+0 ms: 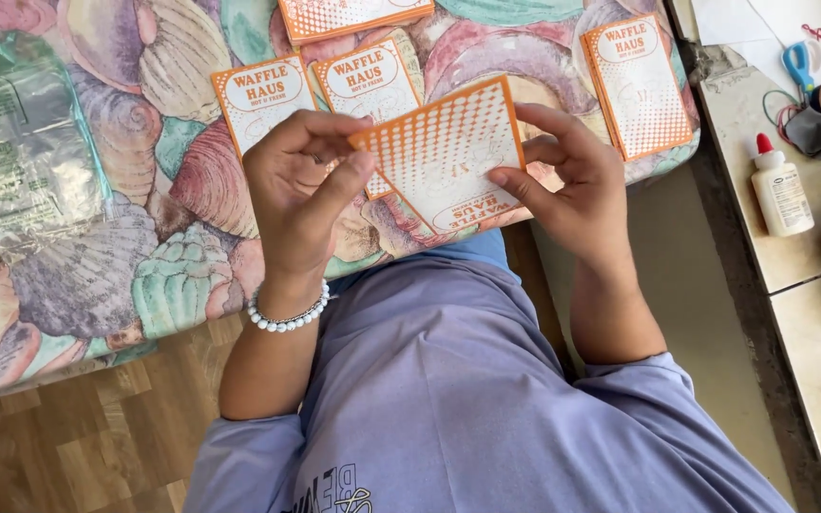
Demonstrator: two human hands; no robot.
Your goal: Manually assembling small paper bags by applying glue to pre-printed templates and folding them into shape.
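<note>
Two hands, left hand (298,190), right hand (572,185), orange card (444,152) pinched between

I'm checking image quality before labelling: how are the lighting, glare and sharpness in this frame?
Head view: even, soft daylight; the hands' paper card is sharp; mild glare on the silvery plastic bag at left; brighter, slightly washed-out paper at top right near the glue bottle; no motion blur.

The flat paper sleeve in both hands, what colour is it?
Orange and white paper sleeve, dotted pattern, seen in the head view.
</note>
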